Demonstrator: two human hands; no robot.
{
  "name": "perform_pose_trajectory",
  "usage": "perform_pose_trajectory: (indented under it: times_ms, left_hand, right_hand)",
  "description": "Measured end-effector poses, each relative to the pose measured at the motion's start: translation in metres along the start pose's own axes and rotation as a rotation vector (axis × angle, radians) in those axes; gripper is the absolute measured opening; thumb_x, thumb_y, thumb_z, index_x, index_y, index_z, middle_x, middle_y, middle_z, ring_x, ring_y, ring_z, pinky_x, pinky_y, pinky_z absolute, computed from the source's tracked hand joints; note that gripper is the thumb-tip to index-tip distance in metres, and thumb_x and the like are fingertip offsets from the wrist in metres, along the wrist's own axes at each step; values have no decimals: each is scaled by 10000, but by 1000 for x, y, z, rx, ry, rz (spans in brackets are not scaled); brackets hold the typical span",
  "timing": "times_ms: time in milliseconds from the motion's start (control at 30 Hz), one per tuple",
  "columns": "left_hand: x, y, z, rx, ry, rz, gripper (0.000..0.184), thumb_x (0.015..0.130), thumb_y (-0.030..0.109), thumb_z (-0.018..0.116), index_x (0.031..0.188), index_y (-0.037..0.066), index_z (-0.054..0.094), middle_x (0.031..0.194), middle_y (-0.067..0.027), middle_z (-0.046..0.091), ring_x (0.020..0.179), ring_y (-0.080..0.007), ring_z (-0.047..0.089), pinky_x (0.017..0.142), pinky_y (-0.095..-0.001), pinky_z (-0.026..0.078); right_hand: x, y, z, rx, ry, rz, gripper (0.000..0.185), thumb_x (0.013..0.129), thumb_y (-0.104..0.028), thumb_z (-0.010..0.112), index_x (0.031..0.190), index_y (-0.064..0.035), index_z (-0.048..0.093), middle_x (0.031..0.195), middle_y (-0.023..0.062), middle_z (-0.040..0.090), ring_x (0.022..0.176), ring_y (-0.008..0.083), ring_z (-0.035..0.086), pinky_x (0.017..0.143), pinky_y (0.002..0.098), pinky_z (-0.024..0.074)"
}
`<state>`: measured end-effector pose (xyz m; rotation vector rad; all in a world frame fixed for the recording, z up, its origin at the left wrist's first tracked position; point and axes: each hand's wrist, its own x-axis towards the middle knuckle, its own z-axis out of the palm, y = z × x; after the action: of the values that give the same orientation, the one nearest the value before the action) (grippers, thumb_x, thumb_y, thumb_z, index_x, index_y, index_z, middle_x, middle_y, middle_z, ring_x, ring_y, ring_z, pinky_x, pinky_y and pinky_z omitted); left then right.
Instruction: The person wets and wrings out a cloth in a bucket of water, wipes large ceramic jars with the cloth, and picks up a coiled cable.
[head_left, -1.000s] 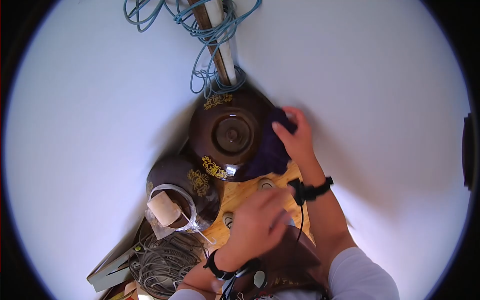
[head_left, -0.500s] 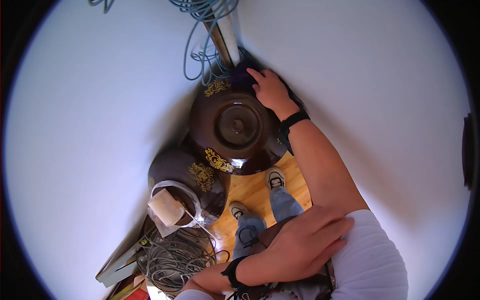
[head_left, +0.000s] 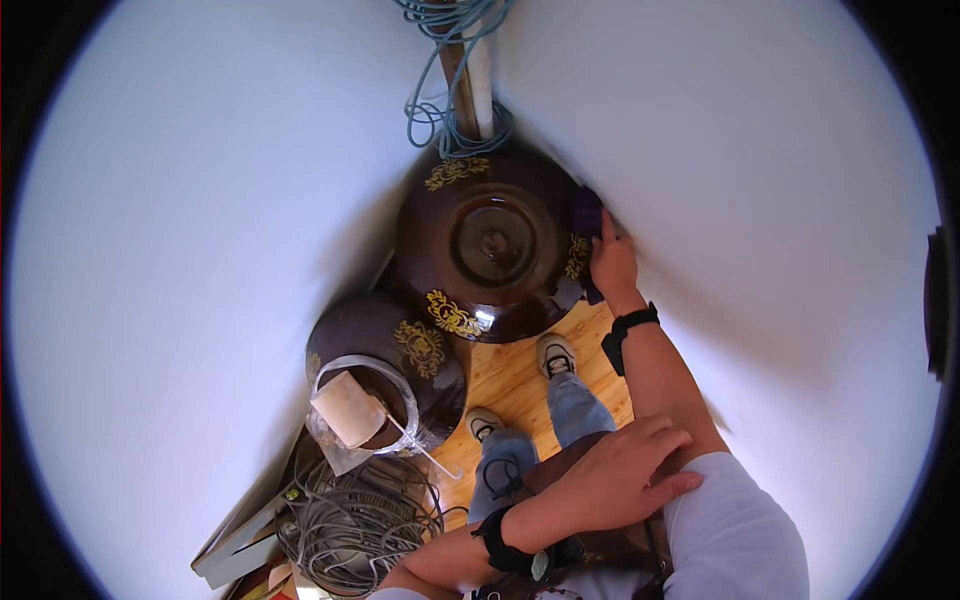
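A large dark brown glazed jar [head_left: 430, 235] with yellow ornaments and a round lid stands in the corner. My right hand [head_left: 616, 265] is at its right side, pressing a dark purple cloth [head_left: 587, 212] against the jar; part of the cloth is hidden by the fingers. Lower down, my left hand [head_left: 625, 470] lies across my right arm at the edge of the white sleeve, fingers loosely apart and holding nothing.
A smaller brown jar [head_left: 345, 325] stands at the left, with a pale block-shaped object [head_left: 347, 410] on top. Below it lies a coil of grey cable [head_left: 345, 525]. Blue cable [head_left: 425, 120] hangs by a post behind the large jar. White walls flank both sides.
My right hand has moved with the cloth from the jar's back edge round to its right side. My left hand stays across the right arm. The view has shifted slightly.
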<state>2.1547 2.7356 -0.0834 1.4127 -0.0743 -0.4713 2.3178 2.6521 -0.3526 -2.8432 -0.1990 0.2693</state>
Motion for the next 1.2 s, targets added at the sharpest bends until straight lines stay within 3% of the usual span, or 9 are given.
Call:
perform_pose_trajectory:
  times_ms: [100,167,300,533,700,767,833,933,1200]
  left_hand:
    - [-1,-15,20,13,111,259,303,856,280,663,922,4,556,866,-107,545,814,-272,546,718,-358,453]
    - [-11,-31,26,-17,-21,161,300,858,285,663,886,8,552,848,-102,538,805,-265,538,713,-353,445]
    - [-56,-58,39,-34,-384,-164,300,864,286,657,807,20,533,806,-95,521,767,-251,531,680,-345,427]
    - [-122,-52,71,-58,-637,-109,242,872,251,642,876,20,573,815,-93,545,759,-248,563,678,-347,441]
    - [-121,-66,12,417,-72,-100,295,844,169,634,1105,36,606,978,-128,657,880,-301,647,756,-352,514]
    - [-106,-81,-38,284,323,-120,330,877,140,610,1185,27,578,969,-89,669,867,-210,648,764,-288,509]
    - [-82,-103,-96,467,469,-29,370,895,131,579,1238,-1,537,1111,-124,624,1014,-183,593,867,-288,467]
    - [-32,-155,-161,630,699,40,469,911,175,546,1320,-32,448,1275,-186,539,1169,-261,527,985,-341,407]
    - [33,-190,-145,1030,786,41,536,896,256,527,1311,-71,437,1301,-249,496,1227,-395,448,1034,-410,361]
  right_hand:
    - [-42,54,55,-74,-379,73,435,876,-211,538,1300,-120,511,987,265,626,928,438,598,827,495,483]
    - [-103,47,64,229,-414,128,416,864,-220,529,1257,-85,546,1027,271,628,1005,412,591,881,482,469]
    - [-196,46,124,577,-236,443,392,855,-195,579,1213,-35,580,1057,229,644,1026,350,608,904,389,462]
    - [-256,46,74,1140,3,761,360,893,-146,600,1188,57,562,1003,118,653,900,167,615,793,278,483]
    - [-209,27,-7,1376,115,438,460,906,-153,595,1297,39,447,1092,107,604,936,140,579,801,273,484]
    - [-167,12,-22,1412,199,225,496,900,-171,601,1324,16,424,1129,153,602,997,173,588,820,302,487]
    - [-111,1,-2,1030,479,-24,521,900,-238,578,1332,6,419,1175,229,579,1023,260,610,840,351,496]
    - [-67,-34,-1,624,243,62,566,887,-294,552,1355,-15,397,1103,272,575,982,351,607,795,415,514]
    - [-147,-59,51,212,416,-272,564,856,-271,570,1353,-46,426,852,162,512,740,326,560,560,392,526]
